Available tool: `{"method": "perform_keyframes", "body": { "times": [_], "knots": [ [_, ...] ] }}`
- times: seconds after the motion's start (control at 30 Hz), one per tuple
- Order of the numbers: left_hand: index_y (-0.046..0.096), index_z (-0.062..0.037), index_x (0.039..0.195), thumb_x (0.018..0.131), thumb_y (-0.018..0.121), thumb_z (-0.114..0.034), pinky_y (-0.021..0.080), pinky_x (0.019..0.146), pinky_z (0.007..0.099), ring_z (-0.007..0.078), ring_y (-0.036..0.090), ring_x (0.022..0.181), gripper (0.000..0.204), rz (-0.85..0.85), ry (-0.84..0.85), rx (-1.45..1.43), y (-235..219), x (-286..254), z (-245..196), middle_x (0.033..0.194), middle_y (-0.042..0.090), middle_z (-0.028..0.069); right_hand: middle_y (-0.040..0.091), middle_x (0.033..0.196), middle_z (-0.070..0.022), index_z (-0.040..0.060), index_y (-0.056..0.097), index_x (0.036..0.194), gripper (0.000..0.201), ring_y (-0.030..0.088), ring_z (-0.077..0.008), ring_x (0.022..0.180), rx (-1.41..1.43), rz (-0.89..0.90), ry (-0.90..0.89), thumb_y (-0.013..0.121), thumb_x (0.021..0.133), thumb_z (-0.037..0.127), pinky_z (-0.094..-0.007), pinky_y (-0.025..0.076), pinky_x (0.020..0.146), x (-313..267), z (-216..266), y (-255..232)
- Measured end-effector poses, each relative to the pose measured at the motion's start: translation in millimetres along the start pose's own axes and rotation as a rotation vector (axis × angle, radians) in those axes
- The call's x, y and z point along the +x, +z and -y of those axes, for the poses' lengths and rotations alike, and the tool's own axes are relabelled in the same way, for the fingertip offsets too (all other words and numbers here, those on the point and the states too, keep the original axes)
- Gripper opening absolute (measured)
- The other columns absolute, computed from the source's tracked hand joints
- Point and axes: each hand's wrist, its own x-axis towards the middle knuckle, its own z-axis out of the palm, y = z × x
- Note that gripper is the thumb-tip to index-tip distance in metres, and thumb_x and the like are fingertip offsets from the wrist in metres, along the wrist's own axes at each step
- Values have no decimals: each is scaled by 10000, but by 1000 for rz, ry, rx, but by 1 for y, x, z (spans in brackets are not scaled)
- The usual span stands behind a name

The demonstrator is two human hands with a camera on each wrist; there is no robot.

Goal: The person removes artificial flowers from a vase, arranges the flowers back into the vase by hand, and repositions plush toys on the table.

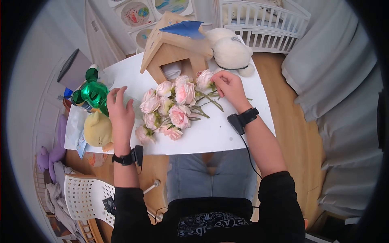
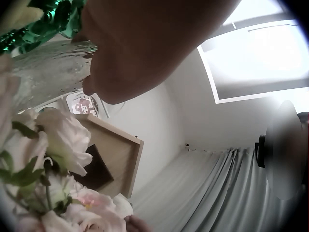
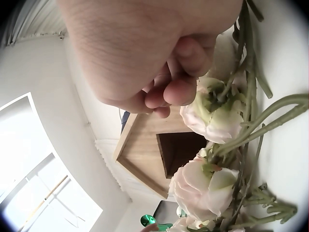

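Note:
Pale pink artificial roses (image 1: 185, 93) with green stems lie bunched on the white table (image 1: 202, 141). At the bunch's far right edge, my right hand (image 1: 231, 87) pinches one rose (image 1: 204, 79); its curled fingertips meet that flower (image 3: 212, 113) in the right wrist view. My left hand (image 1: 120, 115) is left of the bunch, fingers and thumb curved round a clear glass vase (image 2: 48, 72), which shows beside the hand in the left wrist view. Part of the vase is hidden by the hand.
A wooden toy house (image 1: 174, 48) with a blue roof piece (image 1: 184, 29) stands behind the roses. A white plush toy (image 1: 231, 50) is at the back right. A green shiny bear (image 1: 94, 93) and a yellow plush (image 1: 98, 129) are at the left.

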Motion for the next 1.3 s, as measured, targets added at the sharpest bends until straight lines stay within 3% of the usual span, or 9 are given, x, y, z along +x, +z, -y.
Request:
{"method": "perform_keyframes", "body": {
  "times": [0.27,0.33,0.47,0.63,0.9,1.0,1.07,1.2,1.3],
  "knots": [
    [665,-87,1408,868,757,93,505,1097,473,356,605,1329,577,-323,243,78,-94,0,-107,1473,579,170,634,719,18,4,744,1034,156,506,-47,551,-14,-72,15,683,1059,145,-241,384,506,2,-2,0],
    [666,-64,1368,814,805,52,485,1104,493,373,625,1284,583,-344,339,-414,-96,0,-126,1436,603,205,552,647,35,-4,711,1025,167,456,-46,511,3,-64,-1,630,1094,125,-238,341,495,2,1,0],
    [678,-70,1373,800,852,-18,497,1108,458,366,635,1306,601,203,250,-870,-62,-6,-153,1409,646,191,551,646,35,-2,713,1026,170,461,-45,515,5,-85,-19,626,1096,126,-238,342,494,2,4,-3],
    [649,-59,1408,843,861,-46,454,1174,446,345,595,1375,604,449,174,-1008,-1,-33,-176,1443,632,157,544,656,40,-2,714,1040,166,469,-47,525,92,-126,22,624,1094,127,-237,345,496,1,3,-6],
    [631,-57,1431,813,904,-94,472,1154,448,352,607,1362,677,402,263,-978,30,-25,-168,1426,648,162,538,667,34,6,709,1037,177,469,-54,540,87,-64,25,613,1096,142,-238,351,512,2,1,-5],
    [621,-27,1433,914,863,-216,472,1150,441,335,615,1355,603,469,276,-990,28,-10,-157,1405,666,153,537,677,32,6,704,1033,183,468,-57,546,92,-33,19,602,1100,142,-242,350,513,3,-3,-7],
    [628,-10,1408,969,795,-169,521,1066,409,288,676,1225,496,315,255,-1034,31,6,-137,1332,699,152,537,682,33,4,701,1032,189,465,-59,548,92,-6,18,596,1102,145,-243,348,514,1,-3,-5],
    [726,23,1159,1117,595,-143,519,801,262,105,659,855,216,91,-12,-1030,44,46,-91,955,744,48,530,699,31,3,696,1035,203,458,-61,553,76,3,26,593,1110,161,-240,343,517,-1,2,-2],
    [722,15,1057,1149,559,-221,482,763,262,100,610,809,301,48,-179,-981,64,64,-46,853,672,24,527,713,30,3,695,1032,213,459,-61,556,71,10,19,594,1114,172,-237,342,520,-1,2,-3]
  ]
}}
